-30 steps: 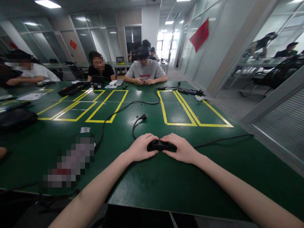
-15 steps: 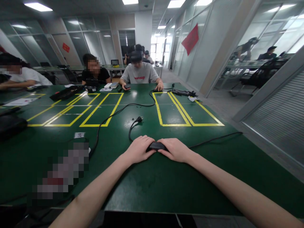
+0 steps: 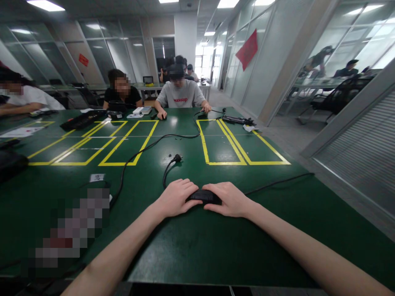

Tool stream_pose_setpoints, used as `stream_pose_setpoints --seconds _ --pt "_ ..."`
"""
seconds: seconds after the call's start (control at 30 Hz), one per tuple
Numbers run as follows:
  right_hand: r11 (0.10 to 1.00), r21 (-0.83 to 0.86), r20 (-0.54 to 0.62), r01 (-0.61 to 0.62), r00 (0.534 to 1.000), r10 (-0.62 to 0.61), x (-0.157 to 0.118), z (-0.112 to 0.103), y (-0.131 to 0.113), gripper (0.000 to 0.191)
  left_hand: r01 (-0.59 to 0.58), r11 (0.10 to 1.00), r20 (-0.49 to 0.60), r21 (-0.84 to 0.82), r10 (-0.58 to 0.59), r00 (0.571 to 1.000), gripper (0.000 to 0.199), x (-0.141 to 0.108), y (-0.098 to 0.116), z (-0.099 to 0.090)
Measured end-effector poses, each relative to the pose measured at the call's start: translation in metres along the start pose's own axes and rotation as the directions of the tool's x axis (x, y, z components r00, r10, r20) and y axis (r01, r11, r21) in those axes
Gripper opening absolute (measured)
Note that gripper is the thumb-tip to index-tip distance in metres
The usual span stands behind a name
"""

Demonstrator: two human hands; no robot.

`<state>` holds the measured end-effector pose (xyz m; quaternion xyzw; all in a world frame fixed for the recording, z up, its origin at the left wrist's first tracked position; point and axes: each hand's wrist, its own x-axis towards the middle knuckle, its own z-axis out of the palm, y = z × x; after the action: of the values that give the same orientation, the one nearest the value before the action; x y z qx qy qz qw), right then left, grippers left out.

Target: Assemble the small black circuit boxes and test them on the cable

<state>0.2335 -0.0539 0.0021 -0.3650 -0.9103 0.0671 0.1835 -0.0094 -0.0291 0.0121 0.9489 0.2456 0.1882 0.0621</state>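
A black power adapter lies low over the green table, gripped from both ends. My left hand is closed round its left end, thumb along the near side. Round the right end, my right hand is closed in the same way. A short black cord with a plug curves up behind my left hand. From beside my right hand another black cable runs to the right edge of the table.
A blurred-out long object lies at the left, near a paper label. Yellow tape outlines mark the table. A long black cable crosses it. People sit opposite; a black tripod lies far right.
The view has shifted slightly. My hands and the adapter sit a little lower in view, and more of the adapter shows. The hands of the person opposite have moved.
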Motion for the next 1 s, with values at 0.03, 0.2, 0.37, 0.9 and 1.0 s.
stream_pose_setpoints --seconds 0.03,0.2,0.37,0.9,1.0 --pt "1.000 -0.003 -0.003 0.019 1.000 -0.019 0.000 0.000 0.000 0.032 -0.005 1.000 -0.003 -0.001 0.005 1.000 0.033 0.000 0.001 -0.001" --pt "0.999 0.011 -0.060 0.042 0.997 -0.041 -0.001 -0.002 -0.001 0.026 0.011 1.000 -0.039 -0.026 -0.012 0.999 0.031 -0.001 0.004 -0.003" --pt "0.795 0.565 0.159 -0.222 0.974 0.159 0.000 -0.011 -0.005 0.035 -0.005 1.000 0.002 0.011 0.005 1.000 0.034 -0.003 0.001 -0.001" --pt "0.300 0.939 -0.124 -0.169 0.649 0.751 0.003 -0.044 0.067 0.043 0.007 1.000 -0.044 -0.011 -0.007 0.999 0.047 -0.004 -0.006 0.011" --pt "0.514 0.837 -0.413 -0.189 0.398 0.819 -0.011 -0.054 0.104 0.048 0.073 0.997 0.042 -0.034 -0.072 0.997 0.039 -0.004 -0.007 0.017"
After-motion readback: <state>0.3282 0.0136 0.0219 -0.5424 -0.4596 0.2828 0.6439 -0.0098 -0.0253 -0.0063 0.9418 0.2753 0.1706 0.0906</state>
